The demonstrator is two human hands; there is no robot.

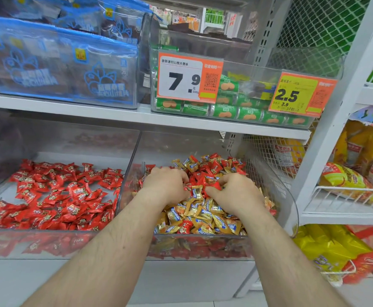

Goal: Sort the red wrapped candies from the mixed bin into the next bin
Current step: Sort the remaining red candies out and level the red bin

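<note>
On the left, the next bin (123, 173), clear hard plastic, holds a loose layer of red wrapped candies (66, 196), glossy and crinkled with twisted ends. Beside it on the same shelf, the mixed bin (289, 196) is heaped with red pieces among gold wrapped candies (205, 216). The left hand (167, 185) is curled into the heap, gathering red pieces; the right hand (236, 191) is curled likewise, pinching red wrappers near the middle. The foil looks slippery, so it seems wise to rake only the red cluster, shake off any gold strays, then lift over the shared wall.
</note>
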